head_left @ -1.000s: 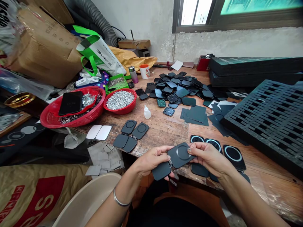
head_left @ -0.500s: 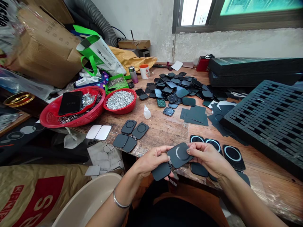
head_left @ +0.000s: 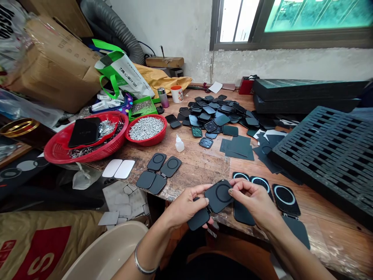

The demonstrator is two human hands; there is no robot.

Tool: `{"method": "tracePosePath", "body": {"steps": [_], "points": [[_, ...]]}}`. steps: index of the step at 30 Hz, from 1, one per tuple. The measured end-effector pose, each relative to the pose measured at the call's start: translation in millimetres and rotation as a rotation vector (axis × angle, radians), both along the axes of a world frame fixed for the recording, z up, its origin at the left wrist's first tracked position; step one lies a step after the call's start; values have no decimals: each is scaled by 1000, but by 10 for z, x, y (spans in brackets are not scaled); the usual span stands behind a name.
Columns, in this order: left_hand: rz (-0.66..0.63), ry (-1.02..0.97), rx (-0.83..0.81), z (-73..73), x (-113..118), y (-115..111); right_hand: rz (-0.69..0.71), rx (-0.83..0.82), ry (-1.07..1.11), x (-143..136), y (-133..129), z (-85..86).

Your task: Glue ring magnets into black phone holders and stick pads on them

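Near the table's front edge, my left hand (head_left: pixel 189 204) grips a dark folding charger pad (head_left: pixel 220 196) around its hinge, with the two panels spread apart. My right hand (head_left: pixel 252 196) pinches the right edge of the upper panel, which bears a dark ring. Beside it on the table lie pads with pale rings (head_left: pixel 284 195), partly hidden by my right hand. Two unfolded pads (head_left: pixel 157 182) rest to the left, next to two white squares (head_left: pixel 124 169). A small white dropper bottle (head_left: pixel 179 144) stands behind them.
A heap of dark square parts (head_left: pixel 215 111) covers the back middle, with dark sheets (head_left: pixel 239 147) in front. Red baskets (head_left: pixel 147 134) of metal pieces stand left, one (head_left: pixel 112 149) holding a black device. A slotted foam block (head_left: pixel 323 155) lies right. A beige tub (head_left: pixel 107 252) is below left.
The view has tilted up slightly. The ring on the held panel showed a bright arc before and now looks dark. Both hands keep hold of the pad.
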State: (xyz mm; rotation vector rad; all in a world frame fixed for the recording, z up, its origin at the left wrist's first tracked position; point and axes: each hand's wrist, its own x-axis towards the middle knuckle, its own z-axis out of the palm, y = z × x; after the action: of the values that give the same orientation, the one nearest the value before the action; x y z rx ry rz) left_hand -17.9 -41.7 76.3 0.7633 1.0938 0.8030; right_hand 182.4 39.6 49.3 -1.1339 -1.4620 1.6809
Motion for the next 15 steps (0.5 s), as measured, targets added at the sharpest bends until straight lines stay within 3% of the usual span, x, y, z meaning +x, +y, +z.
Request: {"method": "tracePosePath", "body": {"steps": [15], "points": [[14, 98, 41, 35, 27, -14, 4, 126, -118, -50, 32, -20]]}}
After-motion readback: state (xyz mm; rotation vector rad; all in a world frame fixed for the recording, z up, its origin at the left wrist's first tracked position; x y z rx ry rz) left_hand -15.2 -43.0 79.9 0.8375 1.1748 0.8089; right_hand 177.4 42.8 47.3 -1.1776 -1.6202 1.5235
